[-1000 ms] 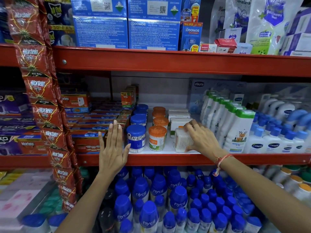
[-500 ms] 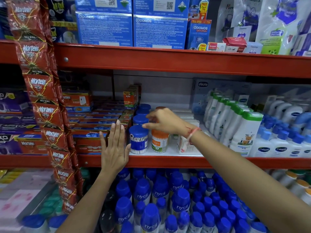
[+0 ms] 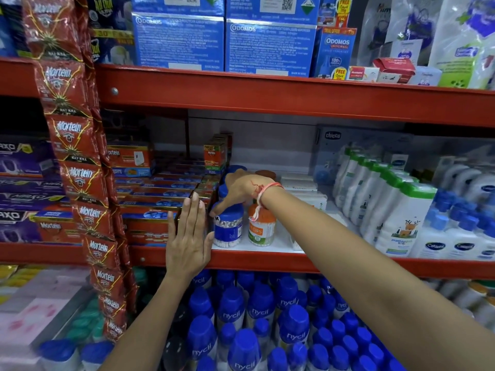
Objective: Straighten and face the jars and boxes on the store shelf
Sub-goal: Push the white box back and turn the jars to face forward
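1. The red-painted steel store shelf [image 3: 267, 259] carries everything at mid height: a stack of flat red-and-blue cardboard boxes [image 3: 160, 194] on the left, tall white lotion bottles with green caps [image 3: 401, 210] on the right, and a short column of jars between them.
2. The left hand [image 3: 188, 236] lies flat and open, fingers straight and together, pressed against the front face of the box stack just beside the jars; it grasps nothing and seems to be bracing or squaring the stack.
3. The right hand [image 3: 245, 187] reaches across from the right and cups down over the blue lid of the clear plastic cotton-bud jar with a blue label [image 3: 229, 227], fingers curled around the lid's rim (the thumb side is hidden, so how firmly it grips I cannot tell).
4. That jar stands upright at the shelf's front edge, close beside the orange-lidded jar with a green-and-white label [image 3: 262, 228] on its right.
5. Risks, as I judge them: turning the blue jar to face it could nudge its orange neighbour askew, and dragging it forward could tip it off the lip onto the blue-capped bottles [image 3: 241, 330] below.
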`<state>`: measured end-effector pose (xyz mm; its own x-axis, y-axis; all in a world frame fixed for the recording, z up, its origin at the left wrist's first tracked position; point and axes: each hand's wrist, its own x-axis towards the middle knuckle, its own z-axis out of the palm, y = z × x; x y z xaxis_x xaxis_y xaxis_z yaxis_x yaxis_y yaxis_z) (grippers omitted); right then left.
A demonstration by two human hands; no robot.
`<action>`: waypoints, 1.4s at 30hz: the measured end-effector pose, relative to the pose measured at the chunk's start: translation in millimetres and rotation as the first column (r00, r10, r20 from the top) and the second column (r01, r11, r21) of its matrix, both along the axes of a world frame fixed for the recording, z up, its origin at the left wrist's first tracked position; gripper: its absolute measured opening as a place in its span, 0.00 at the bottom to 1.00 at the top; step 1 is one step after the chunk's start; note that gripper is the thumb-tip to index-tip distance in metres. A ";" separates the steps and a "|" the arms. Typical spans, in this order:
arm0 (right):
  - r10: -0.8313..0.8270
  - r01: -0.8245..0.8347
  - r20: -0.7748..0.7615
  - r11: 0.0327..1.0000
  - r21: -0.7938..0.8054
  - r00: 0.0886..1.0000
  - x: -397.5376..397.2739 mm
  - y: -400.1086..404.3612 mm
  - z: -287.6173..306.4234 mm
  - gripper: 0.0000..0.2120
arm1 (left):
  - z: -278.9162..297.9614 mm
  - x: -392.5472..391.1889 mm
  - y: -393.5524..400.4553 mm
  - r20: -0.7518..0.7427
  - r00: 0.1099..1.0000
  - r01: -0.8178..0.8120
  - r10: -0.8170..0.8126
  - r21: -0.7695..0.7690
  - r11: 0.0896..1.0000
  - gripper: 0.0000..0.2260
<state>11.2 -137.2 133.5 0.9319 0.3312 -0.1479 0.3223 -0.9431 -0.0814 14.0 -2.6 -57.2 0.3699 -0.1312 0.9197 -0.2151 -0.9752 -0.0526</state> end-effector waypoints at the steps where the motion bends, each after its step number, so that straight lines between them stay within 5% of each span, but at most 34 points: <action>1: -0.016 0.016 -0.031 1.000 0.002 0.999 0.2 -1.2 0.5 0.23 | -0.5 -0.3 0.2 0.000 1.000 0.000 0.000 0.000 1.000 0.26; 5: -0.077 0.073 0.022 0.984 0.162 0.997 -5.3 -23.5 4.6 0.20 | 0.3 -0.7 -0.5 -0.004 1.000 0.004 -0.004 -0.004 1.000 0.26; 8: -0.073 0.060 0.141 0.994 0.090 0.987 18.3 -33.0 -3.6 0.19 | -0.5 -1.1 -0.4 -0.009 1.000 0.003 -0.003 -0.004 1.000 0.26; 11: -0.141 0.173 -0.184 0.970 0.170 0.973 1.9 -16.4 -3.2 0.25 | -1.4 -0.2 0.0 -0.012 1.000 0.013 -0.014 -0.012 1.000 0.26; 18: -0.019 0.008 -0.184 0.998 -0.062 0.983 -13.3 -1.7 12.1 0.31 | -2.1 0.1 0.5 -0.021 0.999 0.033 -0.034 -0.028 0.999 0.26; 23: -0.092 0.092 -0.013 0.996 0.020 0.996 -7.8 -24.1 10.0 0.22 | -1.0 -0.3 -0.1 -0.006 1.000 0.023 -0.023 -0.023 0.999 0.25; 28: 0.094 -0.100 -0.079 0.992 -0.080 0.992 -7.6 -2.2 11.6 0.34 | -2.3 0.4 0.8 -0.011 1.000 0.022 -0.022 -0.020 1.000 0.25; 42: 0.029 -0.032 -0.042 0.996 -0.089 0.999 -12.3 -17.1 11.6 0.29 | -2.0 -0.2 0.5 -0.007 1.000 0.016 -0.016 -0.023 1.000 0.25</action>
